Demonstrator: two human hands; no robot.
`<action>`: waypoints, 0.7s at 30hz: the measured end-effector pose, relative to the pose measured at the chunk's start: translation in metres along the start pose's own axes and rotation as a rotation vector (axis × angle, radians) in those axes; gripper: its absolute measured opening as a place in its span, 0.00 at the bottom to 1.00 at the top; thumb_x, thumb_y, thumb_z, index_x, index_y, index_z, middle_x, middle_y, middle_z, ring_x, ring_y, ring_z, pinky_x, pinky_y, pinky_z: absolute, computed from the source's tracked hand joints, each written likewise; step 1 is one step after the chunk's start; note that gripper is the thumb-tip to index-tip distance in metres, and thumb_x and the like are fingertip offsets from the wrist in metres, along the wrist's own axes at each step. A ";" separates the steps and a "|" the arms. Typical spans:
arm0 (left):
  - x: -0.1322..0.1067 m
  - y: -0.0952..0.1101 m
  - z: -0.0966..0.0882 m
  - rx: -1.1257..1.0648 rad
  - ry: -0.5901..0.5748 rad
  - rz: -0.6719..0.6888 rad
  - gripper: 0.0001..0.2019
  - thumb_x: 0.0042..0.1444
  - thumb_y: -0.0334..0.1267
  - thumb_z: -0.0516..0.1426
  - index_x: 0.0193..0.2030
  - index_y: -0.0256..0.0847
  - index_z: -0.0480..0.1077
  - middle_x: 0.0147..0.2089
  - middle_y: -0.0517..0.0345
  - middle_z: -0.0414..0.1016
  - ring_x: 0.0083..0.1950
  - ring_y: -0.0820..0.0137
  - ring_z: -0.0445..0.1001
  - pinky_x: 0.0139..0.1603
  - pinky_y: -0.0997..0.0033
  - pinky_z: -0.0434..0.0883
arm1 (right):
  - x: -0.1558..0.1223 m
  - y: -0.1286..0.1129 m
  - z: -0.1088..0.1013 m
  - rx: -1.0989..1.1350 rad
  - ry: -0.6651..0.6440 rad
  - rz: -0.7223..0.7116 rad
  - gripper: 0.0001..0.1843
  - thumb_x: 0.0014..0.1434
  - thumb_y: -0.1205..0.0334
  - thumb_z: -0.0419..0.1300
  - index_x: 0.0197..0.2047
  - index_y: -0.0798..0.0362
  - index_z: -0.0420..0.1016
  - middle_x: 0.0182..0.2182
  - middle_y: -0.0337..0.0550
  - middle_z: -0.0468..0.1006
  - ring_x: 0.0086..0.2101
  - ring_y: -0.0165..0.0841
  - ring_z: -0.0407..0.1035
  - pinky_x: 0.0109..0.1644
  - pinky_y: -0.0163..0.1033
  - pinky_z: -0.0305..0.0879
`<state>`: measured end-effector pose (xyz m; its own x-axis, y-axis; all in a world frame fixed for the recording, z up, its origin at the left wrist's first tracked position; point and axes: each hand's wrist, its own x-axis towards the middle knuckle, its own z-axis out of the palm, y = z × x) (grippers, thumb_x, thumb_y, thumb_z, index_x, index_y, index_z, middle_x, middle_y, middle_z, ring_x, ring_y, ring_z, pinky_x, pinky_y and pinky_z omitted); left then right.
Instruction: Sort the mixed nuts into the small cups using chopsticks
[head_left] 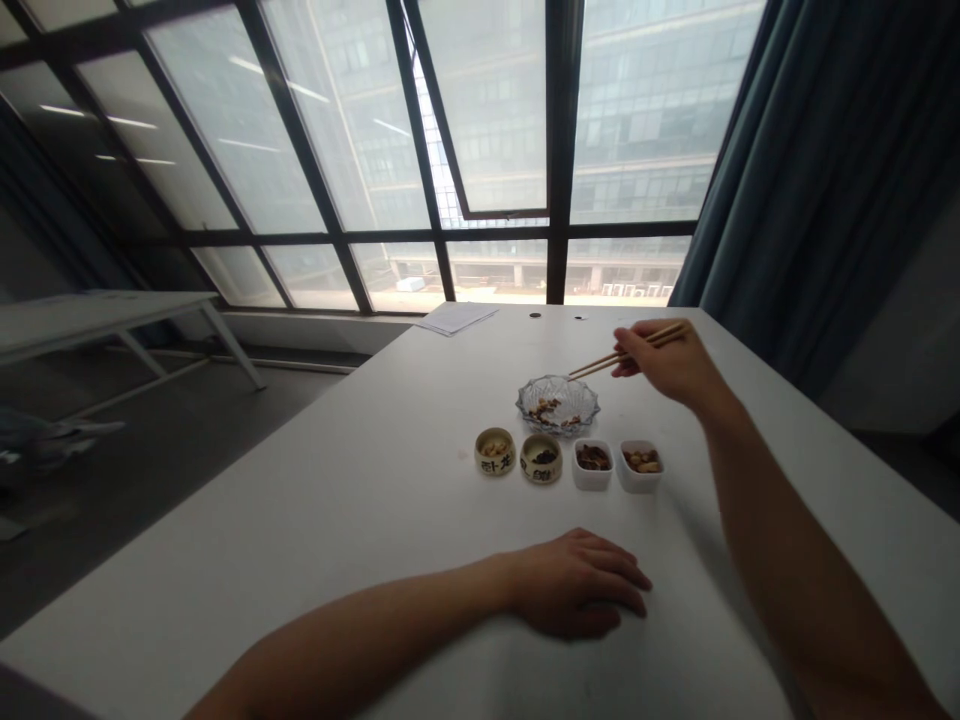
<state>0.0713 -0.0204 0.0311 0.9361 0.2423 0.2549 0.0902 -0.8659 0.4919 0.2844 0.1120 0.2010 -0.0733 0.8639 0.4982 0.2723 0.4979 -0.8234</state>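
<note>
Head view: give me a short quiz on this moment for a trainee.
1. Which hand holds the chopsticks: left or right?
2. True or false: the left hand lies on the table holding nothing.
3. How many small dishes stand in the row just in front of the glass bowl?

Key: 1. The right hand. 2. True. 3. Four.
</note>
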 end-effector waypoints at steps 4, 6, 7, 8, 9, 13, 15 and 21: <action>0.001 0.000 0.000 0.004 -0.006 0.002 0.17 0.66 0.42 0.54 0.58 0.44 0.74 0.67 0.51 0.76 0.72 0.62 0.68 0.75 0.60 0.60 | 0.011 0.042 0.042 0.022 -0.140 0.017 0.24 0.61 0.43 0.69 0.27 0.56 0.77 0.22 0.46 0.79 0.23 0.38 0.80 0.26 0.36 0.78; 0.002 0.000 0.000 0.009 -0.009 0.005 0.17 0.66 0.42 0.54 0.58 0.43 0.74 0.67 0.50 0.76 0.72 0.62 0.68 0.75 0.60 0.60 | 0.013 0.061 0.054 0.016 -0.181 0.018 0.24 0.61 0.43 0.68 0.26 0.56 0.77 0.21 0.45 0.78 0.23 0.38 0.79 0.25 0.35 0.76; 0.002 0.000 0.000 0.012 -0.011 0.007 0.17 0.66 0.42 0.54 0.58 0.43 0.74 0.67 0.50 0.76 0.72 0.62 0.68 0.76 0.60 0.60 | 0.013 0.069 0.058 0.010 -0.189 0.018 0.24 0.61 0.43 0.68 0.26 0.55 0.76 0.21 0.45 0.78 0.22 0.38 0.79 0.24 0.35 0.75; 0.002 0.000 0.001 0.014 -0.011 0.007 0.17 0.66 0.42 0.54 0.58 0.43 0.74 0.67 0.50 0.76 0.72 0.63 0.68 0.76 0.60 0.60 | 0.014 0.075 0.061 0.002 -0.196 0.013 0.23 0.61 0.43 0.67 0.26 0.55 0.76 0.20 0.45 0.78 0.22 0.38 0.79 0.24 0.35 0.74; 0.002 0.000 0.001 0.015 -0.009 0.006 0.17 0.66 0.42 0.53 0.58 0.43 0.74 0.67 0.50 0.76 0.72 0.63 0.68 0.76 0.60 0.60 | 0.014 0.079 0.063 -0.002 -0.200 0.008 0.23 0.61 0.44 0.67 0.26 0.55 0.76 0.20 0.45 0.77 0.22 0.38 0.78 0.24 0.34 0.73; 0.002 0.000 0.000 0.010 -0.009 0.001 0.17 0.66 0.41 0.54 0.58 0.43 0.74 0.66 0.50 0.76 0.72 0.63 0.69 0.76 0.60 0.60 | 0.013 0.088 0.067 0.007 -0.206 -0.010 0.24 0.61 0.43 0.67 0.24 0.54 0.75 0.19 0.43 0.77 0.22 0.37 0.78 0.23 0.33 0.71; 0.003 0.000 -0.002 0.002 -0.017 -0.003 0.17 0.66 0.41 0.54 0.58 0.43 0.74 0.66 0.50 0.76 0.72 0.63 0.69 0.76 0.60 0.60 | 0.013 0.090 0.069 0.016 -0.201 -0.012 0.24 0.61 0.43 0.67 0.24 0.53 0.75 0.19 0.43 0.77 0.22 0.37 0.78 0.23 0.33 0.71; 0.004 0.000 -0.004 -0.028 -0.033 -0.008 0.17 0.65 0.41 0.54 0.57 0.42 0.74 0.66 0.48 0.76 0.72 0.62 0.69 0.75 0.61 0.62 | 0.014 0.101 0.073 0.062 -0.181 0.011 0.27 0.59 0.38 0.67 0.25 0.54 0.76 0.21 0.45 0.79 0.23 0.39 0.80 0.25 0.34 0.74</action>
<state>0.0740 -0.0180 0.0356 0.9463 0.2337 0.2235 0.0883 -0.8516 0.5167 0.2410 0.1802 0.1052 -0.2433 0.8658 0.4372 0.2145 0.4876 -0.8463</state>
